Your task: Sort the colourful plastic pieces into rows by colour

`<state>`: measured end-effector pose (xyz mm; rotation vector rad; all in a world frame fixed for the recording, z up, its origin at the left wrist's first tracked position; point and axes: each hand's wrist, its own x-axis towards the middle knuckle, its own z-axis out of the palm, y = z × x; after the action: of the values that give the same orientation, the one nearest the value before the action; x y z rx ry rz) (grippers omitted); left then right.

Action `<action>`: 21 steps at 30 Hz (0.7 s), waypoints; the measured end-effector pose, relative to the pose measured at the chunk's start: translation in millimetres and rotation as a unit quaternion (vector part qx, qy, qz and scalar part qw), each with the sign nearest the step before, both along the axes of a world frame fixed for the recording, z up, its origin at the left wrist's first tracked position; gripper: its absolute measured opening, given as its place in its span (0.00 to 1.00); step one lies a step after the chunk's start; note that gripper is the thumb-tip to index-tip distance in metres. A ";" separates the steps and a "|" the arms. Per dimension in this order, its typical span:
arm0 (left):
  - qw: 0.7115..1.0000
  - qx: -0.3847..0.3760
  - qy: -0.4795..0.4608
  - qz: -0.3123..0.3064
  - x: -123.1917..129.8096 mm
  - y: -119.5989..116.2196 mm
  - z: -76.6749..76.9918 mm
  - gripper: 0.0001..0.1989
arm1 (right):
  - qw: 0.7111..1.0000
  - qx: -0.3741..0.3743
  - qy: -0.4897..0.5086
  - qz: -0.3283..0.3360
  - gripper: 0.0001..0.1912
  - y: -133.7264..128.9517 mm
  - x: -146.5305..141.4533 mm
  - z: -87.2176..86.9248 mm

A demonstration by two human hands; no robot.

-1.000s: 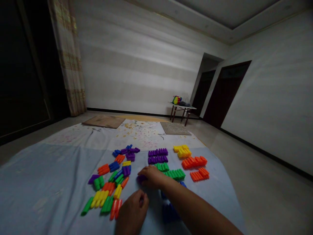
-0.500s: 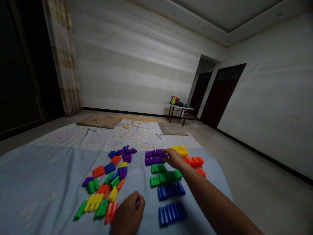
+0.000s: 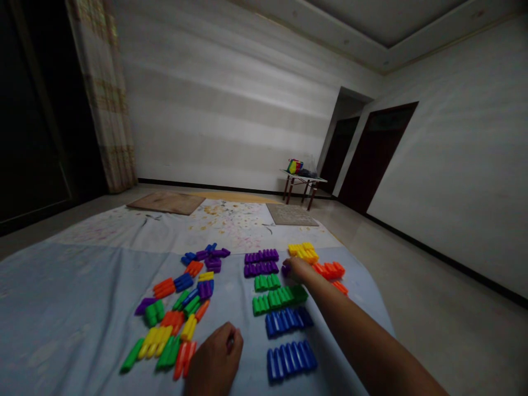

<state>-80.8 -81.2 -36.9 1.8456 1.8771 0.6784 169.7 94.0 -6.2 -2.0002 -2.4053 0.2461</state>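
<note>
Right of the purple rows (image 3: 261, 263), my right grip (image 3: 295, 268) hides much of a purple piece (image 3: 285, 271) and my forearm (image 3: 350, 324) partly covers orange pieces (image 3: 333, 270).

Pale walls (image 3: 214, 110) surround dark doors (image 3: 373, 157), a patterned curtain (image 3: 103, 99) and a small table (image 3: 303, 177).

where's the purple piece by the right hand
In the head view, the purple piece is right of centre, at the right hand's fingertips, just right of the lower purple row and above the green rows.
</note>
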 end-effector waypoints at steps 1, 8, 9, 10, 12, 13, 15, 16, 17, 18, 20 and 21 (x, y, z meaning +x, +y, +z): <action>1.000 0.002 0.000 0.000 -0.1 -0.1 0.0 0.13 | 1.000 0.000 0.003 0.000 0.20 0.6 0.6 -0.3; 1.000 0.009 0.010 0.004 0.9 0.2 0.0 0.13 | 0.997 0.060 0.040 0.000 0.21 -2.8 -1.1 13.0; 1.000 0.010 0.012 0.004 0.9 0.2 0.0 0.13 | 0.997 0.065 0.045 0.007 0.20 -3.9 -3.2 16.2; 1.000 0.009 0.013 0.004 1.0 0.0 0.1 0.13 | 0.996 0.067 0.050 0.015 0.20 -5.0 -5.9 19.3; 1.000 0.008 0.014 0.004 1.0 -0.5 1.1 0.13 | 0.995 0.070 0.056 0.032 0.20 -6.8 -12.4 24.1; 1.000 0.007 0.013 0.004 1.0 -1.0 1.8 0.13 | 0.995 0.070 0.057 0.039 0.20 -7.5 -16.1 25.9; 1.000 0.008 0.010 0.005 1.1 -1.9 3.2 0.13 | 0.994 0.074 0.057 0.051 0.21 -8.4 -24.0 28.2; 1.000 0.010 0.008 0.007 1.2 -2.4 3.7 0.13 | 0.994 0.076 0.055 0.057 0.21 -8.5 -28.0 28.9; 1.000 0.012 0.007 0.008 1.2 -2.7 3.9 0.13 | 0.994 0.077 0.053 0.062 0.22 -8.4 -32.0 29.5; 1.000 0.014 0.007 0.008 1.2 -2.8 3.8 0.13 | 0.993 0.078 0.051 0.068 0.22 -8.2 -35.9 30.0; 1.000 0.014 0.007 0.007 1.2 -2.6 3.3 0.13 | 0.993 0.078 0.045 0.081 0.22 -7.3 -43.7 31.1; 1.000 0.013 0.008 0.007 1.1 -2.3 3.1 0.13 | 0.992 0.077 0.042 0.089 0.22 -6.6 -47.4 31.6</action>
<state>-79.7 -83.5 -33.9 1.8601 1.9011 0.6979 122.3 87.3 25.4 -1.6809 -2.4669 0.1368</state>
